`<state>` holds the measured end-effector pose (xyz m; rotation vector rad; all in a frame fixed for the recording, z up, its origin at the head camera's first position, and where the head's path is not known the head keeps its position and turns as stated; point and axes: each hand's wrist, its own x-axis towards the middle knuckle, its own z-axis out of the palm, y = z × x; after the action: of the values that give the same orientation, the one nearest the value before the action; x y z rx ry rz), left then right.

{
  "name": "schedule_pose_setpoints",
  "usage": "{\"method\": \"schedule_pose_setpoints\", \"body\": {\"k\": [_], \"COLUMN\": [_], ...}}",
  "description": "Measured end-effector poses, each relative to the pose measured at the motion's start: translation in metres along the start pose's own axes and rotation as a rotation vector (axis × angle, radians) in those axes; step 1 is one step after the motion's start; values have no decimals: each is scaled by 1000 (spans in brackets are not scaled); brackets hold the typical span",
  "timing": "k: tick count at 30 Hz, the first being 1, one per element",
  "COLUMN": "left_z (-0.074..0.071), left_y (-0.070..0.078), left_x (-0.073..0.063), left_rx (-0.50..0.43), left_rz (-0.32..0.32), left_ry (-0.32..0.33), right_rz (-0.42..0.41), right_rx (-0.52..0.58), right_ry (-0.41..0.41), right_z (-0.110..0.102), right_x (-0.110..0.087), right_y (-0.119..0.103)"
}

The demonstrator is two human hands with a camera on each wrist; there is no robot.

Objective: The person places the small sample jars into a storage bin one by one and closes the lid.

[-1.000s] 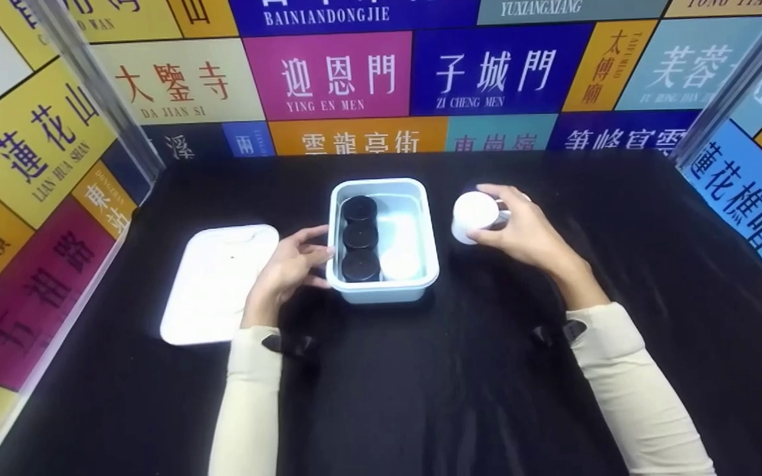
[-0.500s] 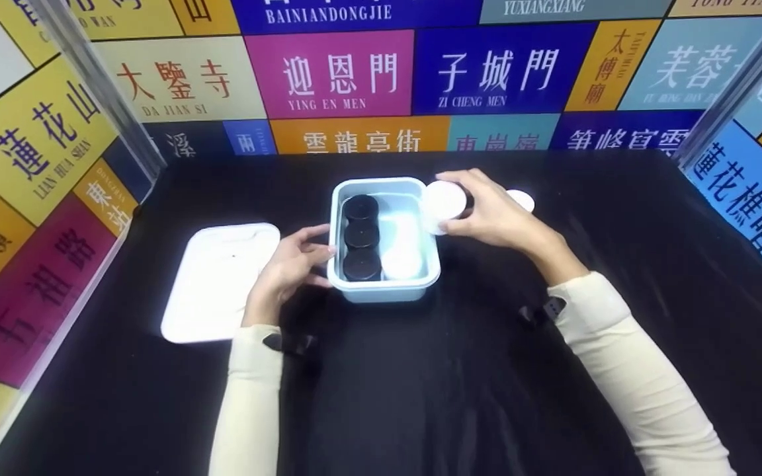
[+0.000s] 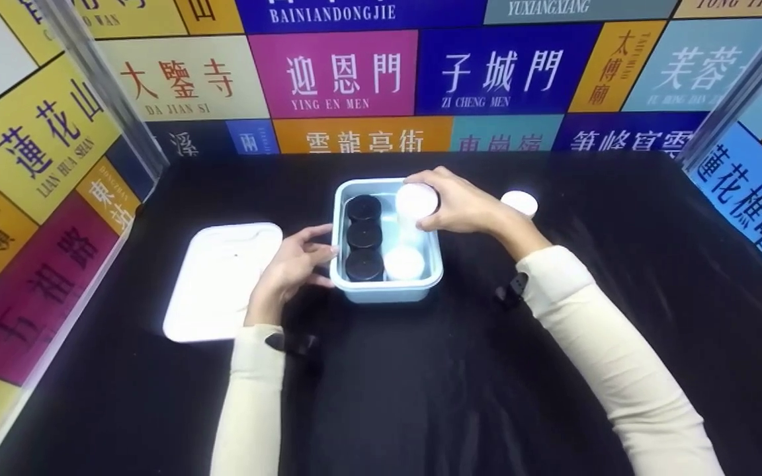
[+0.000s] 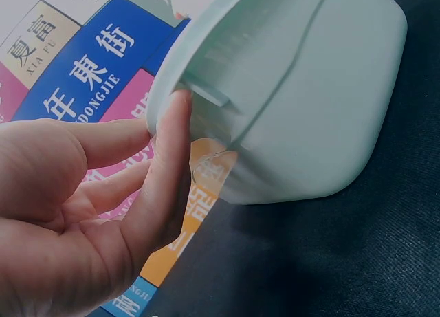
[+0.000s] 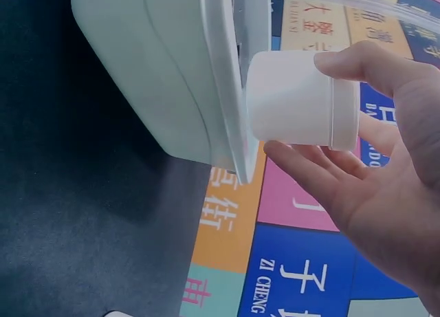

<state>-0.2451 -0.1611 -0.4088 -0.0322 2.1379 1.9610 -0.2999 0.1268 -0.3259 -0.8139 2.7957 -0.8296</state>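
A pale blue-green storage box (image 3: 338, 284) stands on the black cloth. Inside, several jars show: three black-topped jars (image 3: 364, 235) form its left row, and a white jar (image 3: 405, 263) sits at the front right. My right hand (image 3: 464, 201) grips a white lidded jar (image 5: 292, 97) between thumb and fingers, over the box's back right part. In the right wrist view this jar's base is at the rim. My left hand (image 3: 292, 264) touches the box's left side, its fairly straight fingers (image 4: 168, 159) against the rim and wall.
A white lid (image 3: 219, 284) lies on the cloth left of the box, partly behind the left hand. Another white jar (image 3: 520, 202) stands right of the box, beyond the right wrist. Printed panels (image 3: 335, 73) enclose the back and sides.
My right hand has carried the white jar leftward, from beside the box to over its back right part. A white jar on the right has come into view. The left hand stays put.
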Motion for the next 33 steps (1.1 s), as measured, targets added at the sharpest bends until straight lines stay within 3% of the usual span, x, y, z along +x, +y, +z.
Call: {"method": "schedule_pose_setpoints", "body": {"k": [13,19,33], "left_z": [2,1,-1], "left_y": [1,0,-1], "left_x": [1,1,1], "left_rx": [4,1,-5], "left_rz": [-7,-3,-7], "left_ry": [7,4,3], "right_rz": [28,51,-9], "right_rx": [-114,-130,-219], "right_ry": [-137,-159,-268], "right_z": [9,15,30], "right_x": [20,26,32], "right_y": [0,-2,-7]}}
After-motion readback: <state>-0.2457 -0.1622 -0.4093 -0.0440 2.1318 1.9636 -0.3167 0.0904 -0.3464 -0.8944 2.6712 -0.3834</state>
